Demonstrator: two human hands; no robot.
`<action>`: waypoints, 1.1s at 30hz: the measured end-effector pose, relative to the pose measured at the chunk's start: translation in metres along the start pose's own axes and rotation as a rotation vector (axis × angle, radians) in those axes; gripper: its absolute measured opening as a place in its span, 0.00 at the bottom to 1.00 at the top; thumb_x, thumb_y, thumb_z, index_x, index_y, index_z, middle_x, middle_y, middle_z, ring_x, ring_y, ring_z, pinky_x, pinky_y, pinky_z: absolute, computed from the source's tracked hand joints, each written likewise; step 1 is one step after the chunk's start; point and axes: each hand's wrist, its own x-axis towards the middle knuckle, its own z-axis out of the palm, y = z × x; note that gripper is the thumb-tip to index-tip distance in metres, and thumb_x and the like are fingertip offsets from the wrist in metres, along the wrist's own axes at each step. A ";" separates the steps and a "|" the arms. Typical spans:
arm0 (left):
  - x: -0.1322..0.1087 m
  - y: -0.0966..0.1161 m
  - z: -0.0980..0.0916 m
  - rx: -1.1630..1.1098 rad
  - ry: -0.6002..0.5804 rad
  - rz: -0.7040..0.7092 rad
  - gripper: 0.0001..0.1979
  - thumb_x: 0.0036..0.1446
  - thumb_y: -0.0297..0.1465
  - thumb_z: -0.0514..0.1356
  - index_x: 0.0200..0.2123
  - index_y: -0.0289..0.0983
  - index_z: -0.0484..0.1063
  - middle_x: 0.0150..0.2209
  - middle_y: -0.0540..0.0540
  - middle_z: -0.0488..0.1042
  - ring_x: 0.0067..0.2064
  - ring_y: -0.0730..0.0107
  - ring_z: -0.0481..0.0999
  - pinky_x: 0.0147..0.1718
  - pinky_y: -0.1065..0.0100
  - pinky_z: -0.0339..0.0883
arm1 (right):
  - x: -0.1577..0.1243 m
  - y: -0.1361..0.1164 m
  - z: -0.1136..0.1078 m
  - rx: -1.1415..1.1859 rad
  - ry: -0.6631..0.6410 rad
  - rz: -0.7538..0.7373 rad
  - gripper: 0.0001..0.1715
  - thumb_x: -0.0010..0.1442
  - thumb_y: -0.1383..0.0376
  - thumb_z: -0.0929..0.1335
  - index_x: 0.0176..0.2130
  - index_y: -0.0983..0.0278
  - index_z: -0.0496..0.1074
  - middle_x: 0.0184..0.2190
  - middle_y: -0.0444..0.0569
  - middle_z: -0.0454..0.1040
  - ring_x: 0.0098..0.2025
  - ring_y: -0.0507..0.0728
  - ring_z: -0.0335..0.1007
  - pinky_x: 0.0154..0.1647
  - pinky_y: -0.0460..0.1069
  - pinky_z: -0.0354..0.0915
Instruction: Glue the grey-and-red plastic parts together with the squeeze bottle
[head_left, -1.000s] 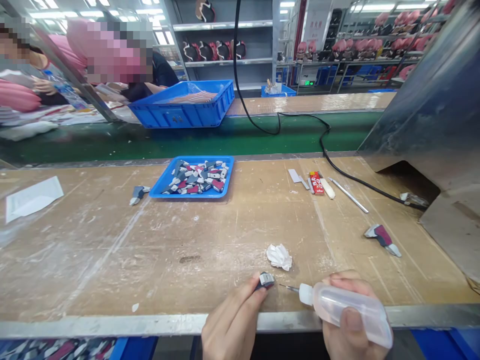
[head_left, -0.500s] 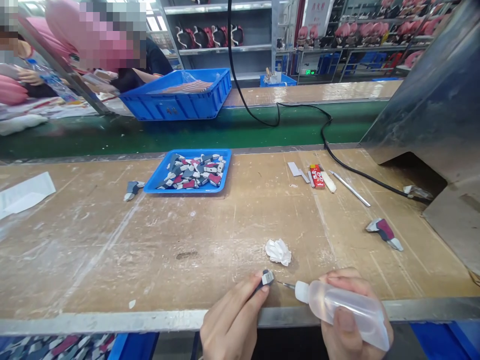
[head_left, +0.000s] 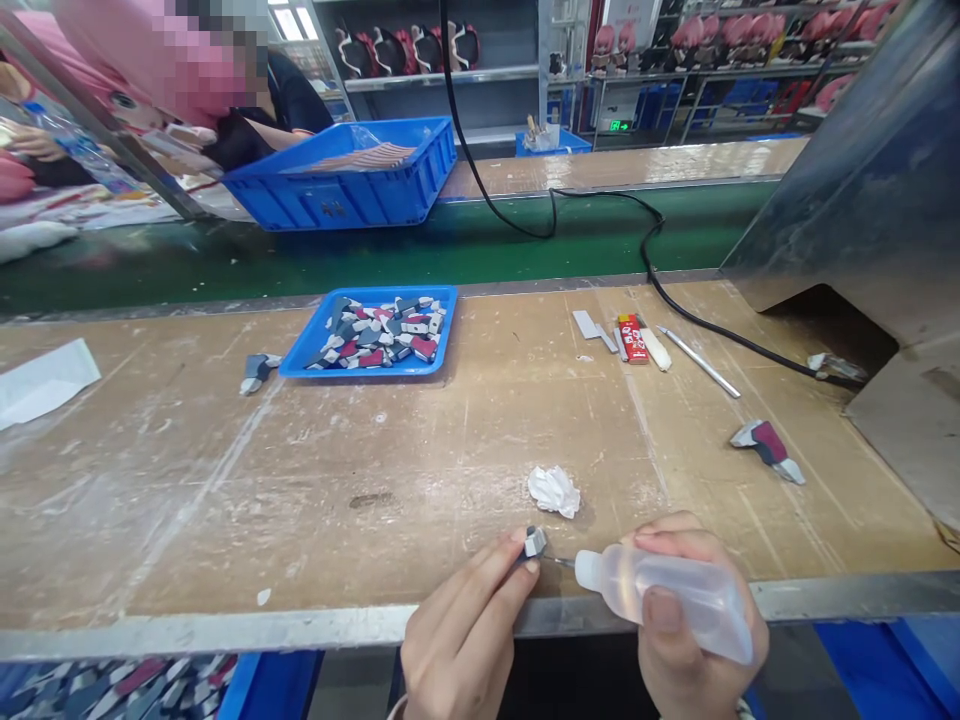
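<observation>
Between the thumb and fingers of my left hand (head_left: 466, 625) is a small grey and dark blue plastic piece (head_left: 535, 542), its pale end showing past the fingertips. My right hand (head_left: 694, 620) is wrapped round a translucent squeeze bottle (head_left: 686, 595), tilted on its side. The bottle's thin metal needle tip (head_left: 559, 561) points left and reaches the piece or lies right beside it; I cannot tell if they touch. A crumpled white tissue (head_left: 555, 491) lies just beyond the piece. Farther right lies a grey and maroon part (head_left: 769, 450).
A blue tray (head_left: 360, 373) holds many small parts; a single part (head_left: 259, 372) lies left of it. A red packet (head_left: 632, 338), a silver pen-like stick (head_left: 699, 362) and a black cable (head_left: 739, 345) lie right. A metal housing (head_left: 832, 200) bounds the right side. A co-worker sits behind a blue crate (head_left: 337, 205).
The bottle in my right hand has moved left, bringing its needle tip up to the piece. My left hand keeps its hold. The whole view has shifted slightly.
</observation>
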 end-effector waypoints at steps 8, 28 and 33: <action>0.001 0.002 -0.002 -0.003 -0.028 -0.007 0.17 0.59 0.10 0.58 0.46 0.28 0.79 0.50 0.37 0.79 0.53 0.61 0.79 0.51 0.64 0.78 | 0.002 0.000 0.000 -0.028 -0.083 0.016 0.17 0.62 0.52 0.72 0.38 0.64 0.74 0.31 0.47 0.73 0.34 0.55 0.73 0.32 0.47 0.69; -0.006 -0.001 0.002 -0.037 0.025 0.003 0.17 0.57 0.09 0.59 0.45 0.27 0.78 0.50 0.36 0.78 0.53 0.61 0.79 0.50 0.64 0.79 | 0.002 -0.007 0.006 -0.049 -0.060 0.082 0.18 0.66 0.50 0.69 0.36 0.63 0.74 0.28 0.45 0.72 0.29 0.52 0.71 0.27 0.45 0.66; -0.003 -0.001 0.002 -0.023 0.022 0.004 0.16 0.57 0.10 0.58 0.45 0.28 0.78 0.50 0.37 0.79 0.52 0.60 0.79 0.50 0.64 0.79 | 0.004 -0.008 0.006 -0.080 -0.052 0.075 0.21 0.66 0.49 0.68 0.34 0.64 0.74 0.26 0.46 0.72 0.26 0.54 0.70 0.24 0.47 0.65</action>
